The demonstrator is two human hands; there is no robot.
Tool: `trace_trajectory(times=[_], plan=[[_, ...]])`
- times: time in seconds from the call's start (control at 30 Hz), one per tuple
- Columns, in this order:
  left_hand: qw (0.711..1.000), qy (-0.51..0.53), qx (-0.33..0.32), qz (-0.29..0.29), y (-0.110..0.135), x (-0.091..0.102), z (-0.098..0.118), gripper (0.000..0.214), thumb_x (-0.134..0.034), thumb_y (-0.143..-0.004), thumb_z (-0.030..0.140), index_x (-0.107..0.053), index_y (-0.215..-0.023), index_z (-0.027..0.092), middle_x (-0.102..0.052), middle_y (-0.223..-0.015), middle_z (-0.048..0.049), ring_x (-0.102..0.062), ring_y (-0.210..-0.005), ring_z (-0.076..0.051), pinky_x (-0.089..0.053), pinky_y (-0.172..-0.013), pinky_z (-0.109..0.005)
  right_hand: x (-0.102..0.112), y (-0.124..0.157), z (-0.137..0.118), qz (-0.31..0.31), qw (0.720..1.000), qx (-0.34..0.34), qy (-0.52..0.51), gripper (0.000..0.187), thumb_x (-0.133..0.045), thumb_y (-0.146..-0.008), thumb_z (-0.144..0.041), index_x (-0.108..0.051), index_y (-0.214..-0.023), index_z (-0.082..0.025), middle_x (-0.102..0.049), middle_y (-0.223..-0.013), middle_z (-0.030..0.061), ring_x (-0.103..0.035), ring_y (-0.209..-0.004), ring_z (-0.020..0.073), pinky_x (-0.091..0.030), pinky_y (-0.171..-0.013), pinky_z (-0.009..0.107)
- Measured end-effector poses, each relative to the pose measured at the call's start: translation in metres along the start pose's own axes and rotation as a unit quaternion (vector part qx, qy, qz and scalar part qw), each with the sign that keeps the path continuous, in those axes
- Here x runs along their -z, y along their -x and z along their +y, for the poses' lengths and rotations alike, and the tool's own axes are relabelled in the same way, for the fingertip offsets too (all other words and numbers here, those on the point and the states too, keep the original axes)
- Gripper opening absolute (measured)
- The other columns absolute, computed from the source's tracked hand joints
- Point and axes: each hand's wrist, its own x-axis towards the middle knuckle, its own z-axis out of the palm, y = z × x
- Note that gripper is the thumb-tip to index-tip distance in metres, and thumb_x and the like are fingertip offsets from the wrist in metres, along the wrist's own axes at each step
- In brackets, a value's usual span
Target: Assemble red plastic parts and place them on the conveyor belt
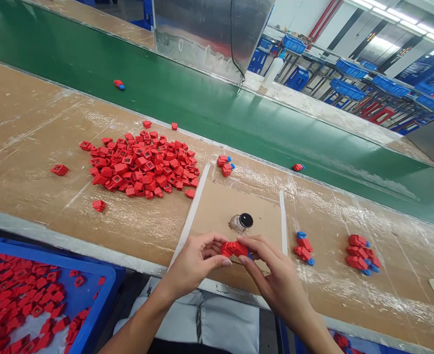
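Two big surfaces first: the green belt [202,103] runs along the far edge of your counter [25,128], with a stray red-and-blue piece [119,84] riding on it. The blue bin [95,295] sits below the near edge at the left, full of loose red parts; it looks like stock kept low and close. The red heap [143,164] lies left of centre, probably so your left hand [194,260] can grab from it. The taped cardboard mat [220,206] sits mid-counter at the near edge, straight ahead of you. Both hands hover over its near edge. Your left hand pinches the red part [234,248] between thumb and fingertips, and your right hand [272,275] pinches its other end. The part is held off the counter between them, seemingly so that both ends can be pressed. Two clusters of red-and-blue pieces [360,253] [303,248] lie toward the right, well apart from the heap, so they look sorted out. A small dark-capped pot [243,221] stands just beyond your fingers and is the only thing close enough to bump.
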Motion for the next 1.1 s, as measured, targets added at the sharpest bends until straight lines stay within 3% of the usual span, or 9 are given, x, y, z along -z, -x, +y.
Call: trace_trajectory(times=[0.4, 0.73, 0.97, 1.1], plan=[[0.993, -0.118, 0.017, -0.027, 0.003, 0.005, -0.001, 0.015, -0.06, -0.084, 0.017, -0.069, -0.096, 0.015, -0.067, -0.083, -0.0032, -0.059, -0.077, -0.016, -0.046, -0.069, -0.024, -0.014, 0.008, -0.004, -0.035, 0.998, -0.029, -0.049, 0.026, -0.046, -0.1, -0.014, -0.059, -0.119, -0.025, -0.058, -0.1, 0.0045, -0.058, -0.087, 0.0152, -0.048, -0.075, 0.025], [0.994, -0.1, 0.02, -0.035, 0.001, 0.004, 0.0, 0.018, -0.057, -0.085, 0.015, -0.069, -0.099, 0.016, -0.067, -0.083, -0.0024, -0.06, -0.076, -0.015, -0.047, -0.071, -0.024, -0.009, 0.002, -0.005, -0.072, 0.993, -0.047, -0.074, 0.016, -0.044, -0.101, -0.018, -0.059, -0.103, -0.021, -0.059, -0.095, 0.0058, -0.059, -0.082, 0.0163, -0.047, -0.071, 0.026], [0.996, -0.08, 0.021, -0.04, -0.001, 0.006, 0.004, 0.014, -0.062, -0.085, 0.018, -0.069, -0.096, 0.015, -0.066, -0.08, -0.0021, -0.058, -0.072, -0.014, -0.046, -0.066, -0.022, -0.012, 0.0, -0.006, -0.031, 0.995, -0.043, -0.085, 0.018, -0.044, -0.1, -0.021, -0.062, -0.101, -0.021, -0.062, -0.094, 0.0064, -0.062, -0.084, 0.018, -0.051, -0.077, 0.029], [0.995, -0.077, 0.047, -0.031, -0.004, 0.005, 0.007, 0.028, -0.066, -0.084, 0.024, -0.068, -0.11, 0.014, -0.068, -0.085, -0.004, -0.059, -0.073, -0.014, -0.047, -0.067, -0.023, -0.02, 0.002, -0.008, 0.023, 0.987, -0.103, -0.123, 0.015, -0.05, -0.098, -0.027, -0.063, -0.1, -0.02, -0.066, -0.089, 0.0059, -0.064, -0.075, 0.0179, -0.054, -0.068, 0.028]])
